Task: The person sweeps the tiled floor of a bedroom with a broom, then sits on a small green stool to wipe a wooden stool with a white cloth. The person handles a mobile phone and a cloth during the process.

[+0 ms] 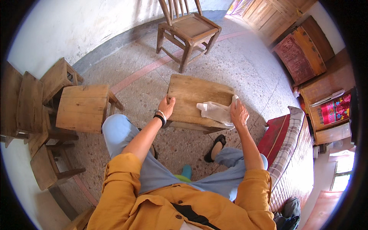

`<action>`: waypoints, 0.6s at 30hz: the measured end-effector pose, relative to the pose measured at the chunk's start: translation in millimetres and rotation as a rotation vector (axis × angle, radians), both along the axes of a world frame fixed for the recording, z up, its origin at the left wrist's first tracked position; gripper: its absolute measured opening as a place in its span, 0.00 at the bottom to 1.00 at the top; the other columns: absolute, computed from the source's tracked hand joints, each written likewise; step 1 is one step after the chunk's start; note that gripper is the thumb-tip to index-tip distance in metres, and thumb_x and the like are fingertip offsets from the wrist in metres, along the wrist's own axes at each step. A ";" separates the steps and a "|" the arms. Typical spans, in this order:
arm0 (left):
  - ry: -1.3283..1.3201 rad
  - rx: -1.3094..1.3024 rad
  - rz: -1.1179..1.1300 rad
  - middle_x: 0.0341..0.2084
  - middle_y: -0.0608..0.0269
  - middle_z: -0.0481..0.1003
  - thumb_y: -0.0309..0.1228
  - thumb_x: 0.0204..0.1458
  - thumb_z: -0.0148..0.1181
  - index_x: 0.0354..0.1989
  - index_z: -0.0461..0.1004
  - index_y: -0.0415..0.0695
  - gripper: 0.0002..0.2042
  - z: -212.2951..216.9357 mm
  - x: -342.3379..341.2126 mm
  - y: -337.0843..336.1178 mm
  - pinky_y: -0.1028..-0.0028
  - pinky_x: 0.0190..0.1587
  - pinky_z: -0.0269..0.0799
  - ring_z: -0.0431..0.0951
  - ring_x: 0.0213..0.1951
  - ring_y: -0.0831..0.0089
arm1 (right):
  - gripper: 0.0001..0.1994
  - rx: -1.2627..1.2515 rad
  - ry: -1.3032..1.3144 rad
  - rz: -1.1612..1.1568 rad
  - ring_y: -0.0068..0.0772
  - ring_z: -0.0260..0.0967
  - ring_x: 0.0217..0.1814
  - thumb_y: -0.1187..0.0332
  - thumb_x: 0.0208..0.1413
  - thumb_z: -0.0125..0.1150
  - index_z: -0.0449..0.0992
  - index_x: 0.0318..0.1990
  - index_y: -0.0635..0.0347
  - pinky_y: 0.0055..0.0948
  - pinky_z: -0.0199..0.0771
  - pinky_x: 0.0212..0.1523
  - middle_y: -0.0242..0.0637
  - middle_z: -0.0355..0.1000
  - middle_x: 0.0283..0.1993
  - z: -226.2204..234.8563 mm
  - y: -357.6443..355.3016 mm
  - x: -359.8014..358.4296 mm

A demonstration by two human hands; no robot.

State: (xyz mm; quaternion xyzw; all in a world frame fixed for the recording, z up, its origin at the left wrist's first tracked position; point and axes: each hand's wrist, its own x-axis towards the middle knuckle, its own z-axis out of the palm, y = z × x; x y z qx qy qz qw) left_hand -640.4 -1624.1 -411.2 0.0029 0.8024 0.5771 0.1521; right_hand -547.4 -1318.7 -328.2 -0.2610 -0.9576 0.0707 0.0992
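Note:
A low wooden stool (191, 89) with a worn rectangular top stands on the floor in front of my knees. My left hand (166, 107) grips the left edge of its top, thumb on the upper face and fingers over the side. Near the right edge, my right hand (239, 115) holds a crumpled white cloth (214, 110). Part of the cloth sticks up above my fingers, and the rest lies spread leftward across the wood. A corner of it hangs at the stool's near right edge.
A wooden chair (191, 27) stands beyond the stool. Several wooden stools, one with a square top (82, 106), crowd the left side by the wall. At right are a bed with a plaid edge (285, 153), a reddish chest (297, 55) and a dark bag (289, 214).

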 end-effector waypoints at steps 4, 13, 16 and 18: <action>0.417 -0.367 0.041 0.52 0.48 0.64 0.41 0.52 0.53 0.61 0.52 0.41 0.31 15.3 14.0 4.1 0.60 0.55 0.59 0.64 0.53 0.53 | 0.23 -0.033 0.012 0.034 0.56 0.63 0.51 0.53 0.54 0.45 0.66 0.56 0.48 0.51 0.64 0.48 0.51 0.65 0.50 30.9 -22.9 -6.8; 0.687 -0.886 -0.328 0.66 0.52 0.42 0.49 0.56 0.40 0.66 0.48 0.56 0.29 40.1 3.7 59.4 0.49 0.65 0.32 0.38 0.67 0.53 | 0.29 -0.243 -0.011 0.055 0.58 0.58 0.57 0.53 0.54 0.46 0.55 0.64 0.46 0.45 0.62 0.54 0.54 0.52 0.62 -28.8 -0.5 -2.2; 0.660 -0.898 -0.354 0.67 0.54 0.37 0.50 0.57 0.36 0.66 0.46 0.60 0.28 40.8 3.5 61.3 0.49 0.65 0.28 0.35 0.67 0.54 | 0.29 -0.383 0.044 0.132 0.56 0.61 0.53 0.57 0.55 0.47 0.54 0.65 0.49 0.45 0.63 0.51 0.56 0.56 0.57 -33.5 1.1 45.0; 0.666 -0.907 -0.344 0.67 0.56 0.37 0.49 0.57 0.36 0.66 0.46 0.63 0.27 42.9 4.6 58.4 0.48 0.65 0.28 0.35 0.67 0.53 | 0.29 -0.431 0.113 0.174 0.56 0.63 0.49 0.58 0.55 0.48 0.54 0.65 0.50 0.45 0.64 0.48 0.57 0.60 0.52 -35.6 -5.0 60.1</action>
